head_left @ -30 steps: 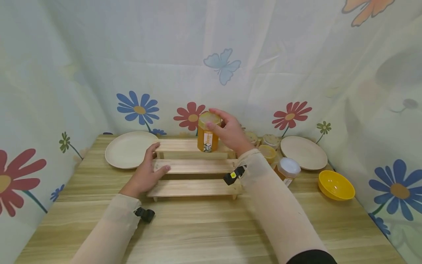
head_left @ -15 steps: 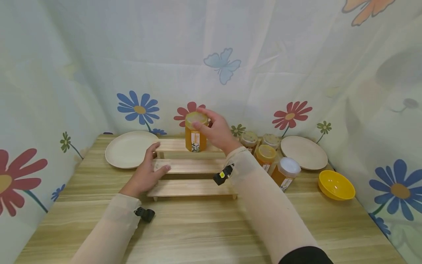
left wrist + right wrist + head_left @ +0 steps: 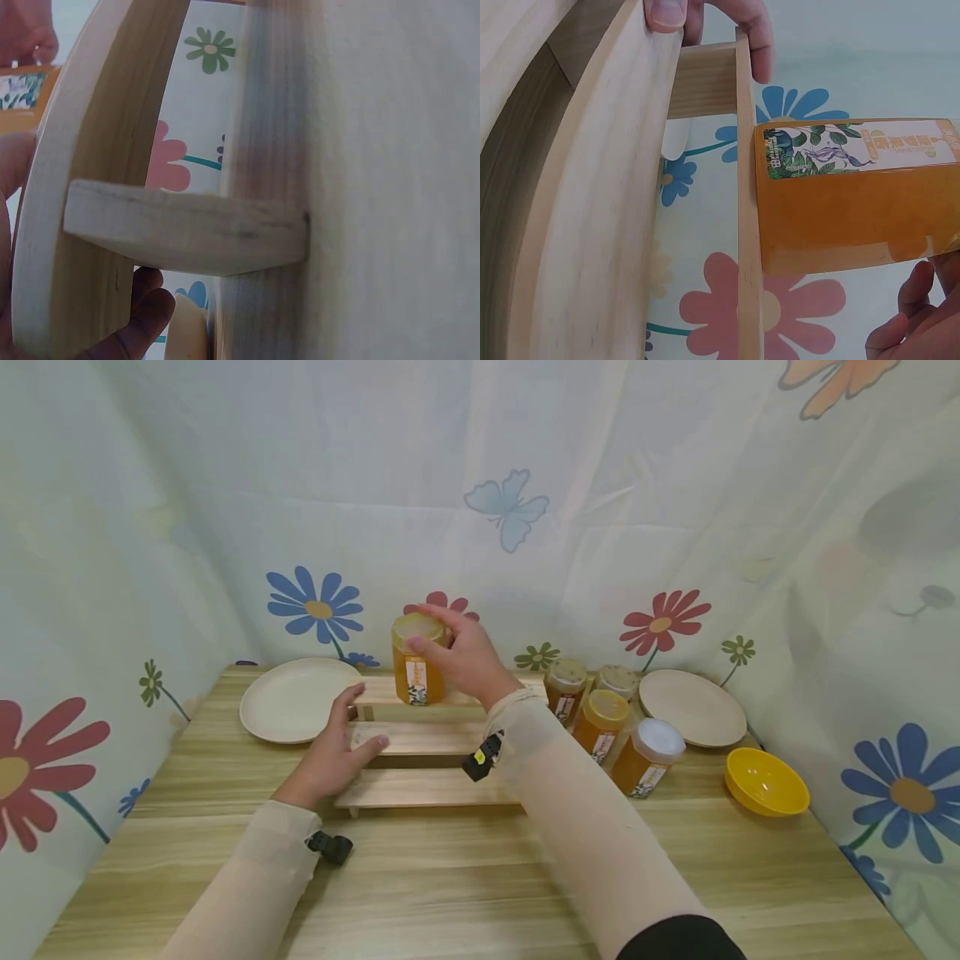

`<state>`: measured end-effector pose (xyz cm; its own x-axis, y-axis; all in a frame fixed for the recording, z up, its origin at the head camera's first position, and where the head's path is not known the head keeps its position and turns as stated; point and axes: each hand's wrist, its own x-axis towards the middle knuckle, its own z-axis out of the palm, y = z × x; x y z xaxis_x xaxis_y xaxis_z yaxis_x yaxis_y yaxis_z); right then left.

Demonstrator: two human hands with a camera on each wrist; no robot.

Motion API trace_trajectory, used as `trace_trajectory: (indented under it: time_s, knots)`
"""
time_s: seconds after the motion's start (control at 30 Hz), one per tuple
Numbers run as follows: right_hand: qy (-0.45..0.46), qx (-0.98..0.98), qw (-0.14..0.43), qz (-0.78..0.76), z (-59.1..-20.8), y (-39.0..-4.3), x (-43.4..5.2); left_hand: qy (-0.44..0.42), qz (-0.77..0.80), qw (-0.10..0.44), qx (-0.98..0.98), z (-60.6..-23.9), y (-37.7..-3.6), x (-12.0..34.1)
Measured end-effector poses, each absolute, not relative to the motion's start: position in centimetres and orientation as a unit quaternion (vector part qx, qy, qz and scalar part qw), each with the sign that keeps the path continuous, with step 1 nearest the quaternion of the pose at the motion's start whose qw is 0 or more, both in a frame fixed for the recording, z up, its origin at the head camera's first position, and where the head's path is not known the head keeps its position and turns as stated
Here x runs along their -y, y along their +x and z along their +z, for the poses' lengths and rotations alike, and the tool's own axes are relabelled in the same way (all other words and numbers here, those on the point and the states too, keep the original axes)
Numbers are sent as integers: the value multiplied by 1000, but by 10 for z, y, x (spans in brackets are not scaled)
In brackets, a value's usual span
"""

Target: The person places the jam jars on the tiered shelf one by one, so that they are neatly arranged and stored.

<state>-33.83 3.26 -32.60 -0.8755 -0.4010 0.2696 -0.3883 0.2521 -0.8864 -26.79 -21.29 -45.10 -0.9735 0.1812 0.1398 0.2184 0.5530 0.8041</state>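
Observation:
A three-step wooden rack [image 3: 431, 787] stands mid-table. At its left end my left hand [image 3: 330, 760] grips the boards, with the thumb on the middle step and the fingers at the top one. In the left wrist view, fingertips [image 3: 154, 307] curl round the end of a board. My right hand [image 3: 472, 662] holds an amber honey jar [image 3: 417, 681] upright by its yellowish lid, over the left part of the top step. The right wrist view shows the jar's base right at the top board [image 3: 748, 225], and the jar's label faces the front.
Right of the rack stand more jars: one with a white lid [image 3: 658, 739], one with a yellow lid [image 3: 606, 706], and two with speckled lids [image 3: 567, 672] behind. A plate [image 3: 292, 697] lies at back left, another plate [image 3: 697, 706] at back right, near a yellow bowl [image 3: 765, 785].
My right hand has carried the honey jar leftward along the top step, bringing the jars on the right into fuller view. The left hand stays where it was on the rack.

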Motion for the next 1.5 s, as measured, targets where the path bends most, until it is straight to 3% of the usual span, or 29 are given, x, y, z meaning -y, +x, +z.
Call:
trace_trajectory:
  time_s: [1.5]
  knots:
    - [-242,-814,-6,-528,-322,-339,8,-146,-476,24,867,-453,-272,218]
